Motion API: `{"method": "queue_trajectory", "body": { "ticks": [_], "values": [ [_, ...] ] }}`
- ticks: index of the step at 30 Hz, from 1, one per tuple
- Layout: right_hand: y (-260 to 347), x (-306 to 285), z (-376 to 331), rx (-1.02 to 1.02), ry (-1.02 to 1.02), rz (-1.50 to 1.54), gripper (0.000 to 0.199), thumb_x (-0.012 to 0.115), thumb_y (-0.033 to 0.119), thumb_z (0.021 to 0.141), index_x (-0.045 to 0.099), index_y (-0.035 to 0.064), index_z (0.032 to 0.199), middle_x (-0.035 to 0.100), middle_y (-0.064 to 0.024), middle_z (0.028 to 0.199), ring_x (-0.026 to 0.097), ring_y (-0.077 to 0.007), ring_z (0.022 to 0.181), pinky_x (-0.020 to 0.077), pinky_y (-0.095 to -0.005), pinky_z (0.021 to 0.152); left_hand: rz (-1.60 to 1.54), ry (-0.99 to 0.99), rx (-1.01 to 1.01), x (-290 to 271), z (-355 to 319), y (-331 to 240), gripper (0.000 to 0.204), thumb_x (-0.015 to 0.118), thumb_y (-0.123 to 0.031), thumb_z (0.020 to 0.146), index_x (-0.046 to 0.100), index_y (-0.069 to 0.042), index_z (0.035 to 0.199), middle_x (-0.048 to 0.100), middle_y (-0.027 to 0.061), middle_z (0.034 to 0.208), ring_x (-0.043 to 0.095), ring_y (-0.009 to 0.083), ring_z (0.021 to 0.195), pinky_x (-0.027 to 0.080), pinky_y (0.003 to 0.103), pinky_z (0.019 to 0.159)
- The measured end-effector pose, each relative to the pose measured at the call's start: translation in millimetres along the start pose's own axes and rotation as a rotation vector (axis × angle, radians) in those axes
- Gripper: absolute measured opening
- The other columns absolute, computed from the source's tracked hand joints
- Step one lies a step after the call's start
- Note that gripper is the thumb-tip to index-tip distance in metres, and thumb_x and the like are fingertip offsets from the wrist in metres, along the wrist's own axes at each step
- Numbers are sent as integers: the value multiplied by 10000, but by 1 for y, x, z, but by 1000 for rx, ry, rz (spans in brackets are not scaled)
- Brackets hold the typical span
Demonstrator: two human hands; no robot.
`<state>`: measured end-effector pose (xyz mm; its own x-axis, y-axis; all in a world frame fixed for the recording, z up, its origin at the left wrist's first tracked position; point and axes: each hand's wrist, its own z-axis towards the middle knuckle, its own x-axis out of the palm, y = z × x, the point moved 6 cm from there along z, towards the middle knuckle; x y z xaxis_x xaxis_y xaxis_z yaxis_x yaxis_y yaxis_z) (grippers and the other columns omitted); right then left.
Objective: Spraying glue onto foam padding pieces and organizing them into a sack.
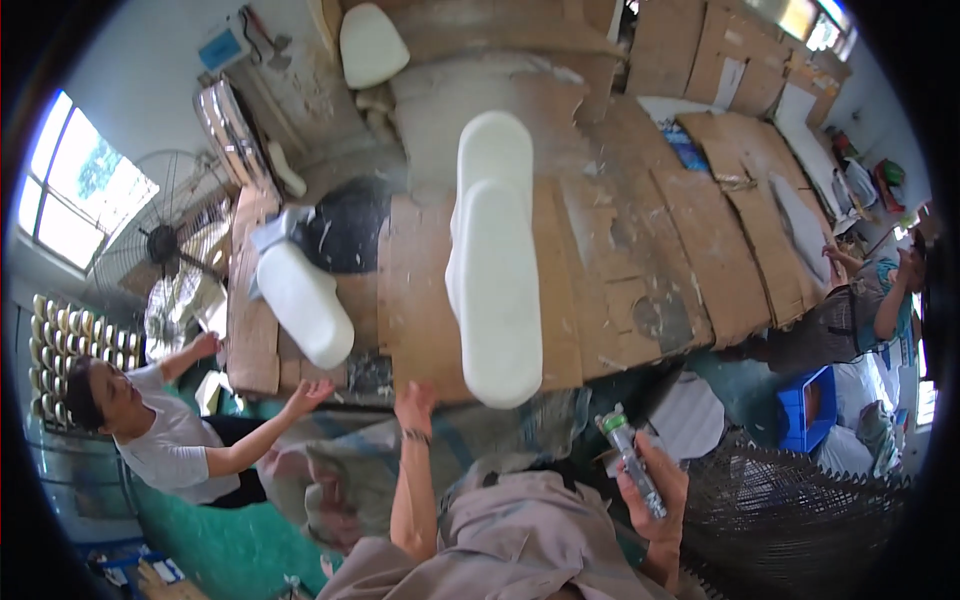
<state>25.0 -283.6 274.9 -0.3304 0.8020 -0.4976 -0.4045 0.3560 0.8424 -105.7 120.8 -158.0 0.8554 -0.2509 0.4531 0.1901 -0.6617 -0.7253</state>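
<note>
Two long white foam pieces (500, 290) with rounded ends lie one on the other in the middle of the cardboard-covered table, the upper one reaching the front edge. My left hand (414, 406) is at that edge, just left of the foam, holding nothing, its fingers loosely bent and apart. Off the table to the right, my right hand (655, 488) is closed round a silver cylindrical hand tool with a green end (634, 462). The tool's tip points up and to the left, apart from the foam.
Another white foam piece (302, 305) lies at the table's left, near a co-worker (165, 440) with both hands raised. A second person (850, 310) stands at the far right. Cardboard (610, 270) covers the table; a fan (165, 245) and blue crate (806, 412) stand around it.
</note>
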Motion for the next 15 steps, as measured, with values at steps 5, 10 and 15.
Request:
{"method": "queue_trajectory", "body": {
  "ticks": [5, 10, 15],
  "values": [
    [18, -2, -15, -52, -42, 0, 580, 719, -45, 766, 603, -55, 1334, 678, -208, 940, 683, -342, 789, 542, -354, 710, 254, 169, -246, 52, -80, 47, 398, 649, -192, 1010, 521, -2, 1334, 658, 167, 1207, 692, 290, 1035, 619, 443, 865],
    [34, -1, -40, -63, -81, -26, 603, 734, -44, 760, 600, -38, 1348, 673, -192, 913, 683, -325, 771, 546, -354, 703, 348, 261, -405, 57, -99, 69, 457, 674, -153, 993, 494, 27, 1372, 655, 196, 1248, 698, 298, 1059, 612, 458, 895],
    [41, 6, -67, -57, -50, 24, 519, 725, 60, 861, 585, -93, 1337, 686, -179, 902, 677, -268, 754, 533, -335, 698, 480, 340, -458, 29, -106, 84, 423, 671, -139, 990, 513, 25, 1347, 672, 189, 1213, 701, 298, 1041, 610, 434, 883]
  ]
}}
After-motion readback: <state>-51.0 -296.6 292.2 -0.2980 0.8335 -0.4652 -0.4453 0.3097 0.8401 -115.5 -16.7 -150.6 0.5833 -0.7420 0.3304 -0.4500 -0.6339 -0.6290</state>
